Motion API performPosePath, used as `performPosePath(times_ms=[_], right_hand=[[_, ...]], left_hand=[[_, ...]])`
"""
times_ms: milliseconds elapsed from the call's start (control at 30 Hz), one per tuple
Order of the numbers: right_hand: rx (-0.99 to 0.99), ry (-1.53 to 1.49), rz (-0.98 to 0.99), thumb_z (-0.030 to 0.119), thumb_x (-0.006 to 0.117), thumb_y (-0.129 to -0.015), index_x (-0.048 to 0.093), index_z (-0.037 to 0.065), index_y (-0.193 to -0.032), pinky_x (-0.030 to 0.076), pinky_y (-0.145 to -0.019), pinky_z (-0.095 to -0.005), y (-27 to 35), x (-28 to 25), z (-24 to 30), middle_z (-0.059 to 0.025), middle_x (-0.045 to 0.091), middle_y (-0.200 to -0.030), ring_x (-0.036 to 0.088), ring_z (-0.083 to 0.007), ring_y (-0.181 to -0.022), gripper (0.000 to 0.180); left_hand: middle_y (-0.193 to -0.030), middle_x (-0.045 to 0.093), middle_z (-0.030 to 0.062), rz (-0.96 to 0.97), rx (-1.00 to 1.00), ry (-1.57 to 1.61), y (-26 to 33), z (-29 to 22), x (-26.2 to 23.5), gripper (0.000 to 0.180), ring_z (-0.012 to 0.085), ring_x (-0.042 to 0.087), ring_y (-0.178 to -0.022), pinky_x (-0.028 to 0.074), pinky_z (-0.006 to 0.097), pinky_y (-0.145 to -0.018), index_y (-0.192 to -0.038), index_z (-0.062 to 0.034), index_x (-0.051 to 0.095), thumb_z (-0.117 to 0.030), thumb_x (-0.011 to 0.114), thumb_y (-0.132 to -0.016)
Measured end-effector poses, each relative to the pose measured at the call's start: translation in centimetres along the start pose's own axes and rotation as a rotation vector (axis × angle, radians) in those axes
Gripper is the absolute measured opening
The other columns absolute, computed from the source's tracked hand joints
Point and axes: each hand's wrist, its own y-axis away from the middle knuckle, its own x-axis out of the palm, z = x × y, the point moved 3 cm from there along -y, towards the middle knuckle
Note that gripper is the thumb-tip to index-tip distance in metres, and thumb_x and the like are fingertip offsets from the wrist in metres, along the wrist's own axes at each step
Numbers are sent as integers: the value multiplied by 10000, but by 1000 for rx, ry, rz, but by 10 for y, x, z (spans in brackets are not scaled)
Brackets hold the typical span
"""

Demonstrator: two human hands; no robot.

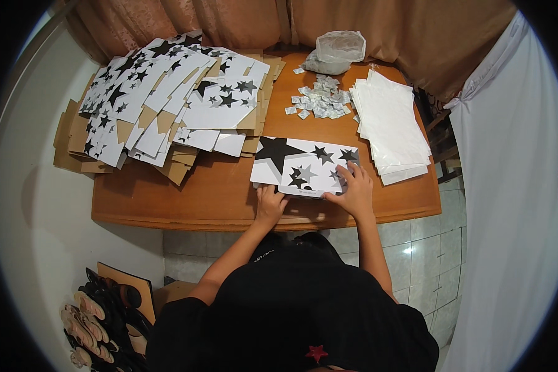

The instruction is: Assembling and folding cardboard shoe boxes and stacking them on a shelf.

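A white cardboard box (304,162) printed with black and grey stars lies flat near the table's front edge. My left hand (270,206) is closed at the near left corner of the box, its fingertips partly hidden by the edge. With its thumb at the near edge and its fingers over the right end, my right hand (357,191) grips the box. A narrow printed flap runs along the box's near side, between the hands.
Overlapping flat star-printed cartons (161,102) cover the table's left side. Small pale sachets (322,99) lie in a heap by an open clear plastic bag (338,49). White sheets (392,127) are stacked at right. Shoes (96,322) stand on the floor, lower left.
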Motion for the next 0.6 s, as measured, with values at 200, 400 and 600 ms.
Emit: performPosePath(times_ms=[200, 400, 600], right_hand=[[-80, -67, -100, 469, 746, -584, 612, 135, -1079, 393, -857, -495, 5, 18, -10, -119, 511, -1195, 434, -407, -1079, 612], [-166, 16, -262, 506, 698, -638, 616, 132, -1067, 395, -833, -521, 11, 33, -17, -89, 525, -1162, 427, -440, -1073, 575], [-194, 1, -263, 507, 691, -649, 611, 140, -1087, 384, -849, -535, 7, 37, -26, -101, 518, -1176, 402, -460, -1106, 577]], left_hand=[[-996, 521, 164, -106, 43, 64, -2, -6, 8, 240, 353, 475, -977, 270, 542, -961, -950, -69, 631, -153, 668, -728], [-1101, 440, 240, -113, -59, 15, 7, -24, 15, 385, 413, 412, -1069, 217, 613, -979, -1005, -88, 616, -342, 682, -724], [-1219, 349, 224, -107, 0, 157, 10, -25, 10, 368, 413, 359, -1161, 215, 555, -1025, -1065, -190, 631, -234, 697, -705]])
